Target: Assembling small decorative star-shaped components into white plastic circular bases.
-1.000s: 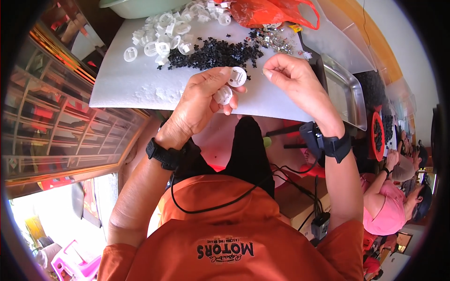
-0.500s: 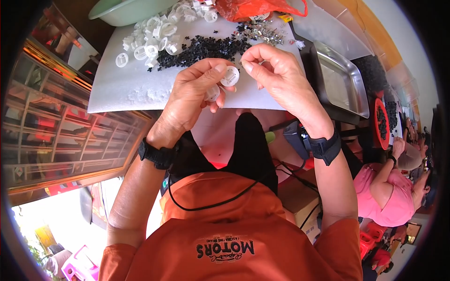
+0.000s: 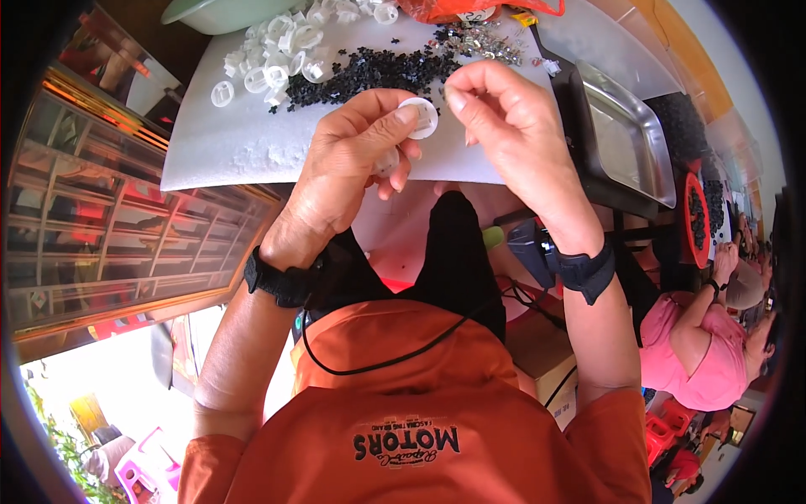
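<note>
Between the thumb and fingers of my left hand (image 3: 340,160) is a round white plastic part (image 3: 424,119) with small slots in its face. A second white plastic part (image 3: 386,161) is tucked lower in the same hand. My right hand (image 3: 512,118) is raised just to the right, its thumb and forefinger pinched together; what they hold, if anything, is too small to make out. Beyond both hands lie a heap of small black pieces (image 3: 369,76) and a scatter of shiny metal bits (image 3: 483,44). More white plastic parts (image 3: 281,50) are piled at the far left.
A pale green basin (image 3: 227,15) stands at the back left, a red plastic bag (image 3: 445,10) at the back. To the right are a metal tray (image 3: 625,139) and a red bowl (image 3: 697,218) of black pieces. Another person in pink (image 3: 701,344) sits at far right.
My right hand has moved slightly up and away from the white part. The left hand still holds both parts, the upper one turned a little. The view has shifted slightly.
</note>
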The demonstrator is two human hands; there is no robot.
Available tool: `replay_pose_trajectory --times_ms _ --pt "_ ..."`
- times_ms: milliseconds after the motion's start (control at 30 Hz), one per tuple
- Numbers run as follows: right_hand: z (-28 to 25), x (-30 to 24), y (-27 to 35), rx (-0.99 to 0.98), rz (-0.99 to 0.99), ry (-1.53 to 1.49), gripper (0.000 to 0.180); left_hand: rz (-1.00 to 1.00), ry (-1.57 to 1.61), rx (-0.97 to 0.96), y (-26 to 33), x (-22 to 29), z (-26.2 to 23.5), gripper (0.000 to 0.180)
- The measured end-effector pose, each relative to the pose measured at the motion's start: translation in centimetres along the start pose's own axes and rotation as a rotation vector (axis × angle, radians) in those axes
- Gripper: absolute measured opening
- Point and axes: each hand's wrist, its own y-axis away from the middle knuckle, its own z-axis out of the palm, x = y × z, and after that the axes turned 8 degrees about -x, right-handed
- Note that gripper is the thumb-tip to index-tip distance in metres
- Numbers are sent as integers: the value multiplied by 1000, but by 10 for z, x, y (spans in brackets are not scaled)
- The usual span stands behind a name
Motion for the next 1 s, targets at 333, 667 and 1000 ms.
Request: replay_pose_trajectory --times_ms 333,667,1000 --pt "12 9 1 61 -94 125 4 72 33 -53 -2 0 5 32" --pt "-3 -3 9 -54 -24 75 7 87 -16 -13 0 -1 7 35" --pt "-8 0 17 -228 -204 -139 6 -34 89 -139 4 5 8 36"
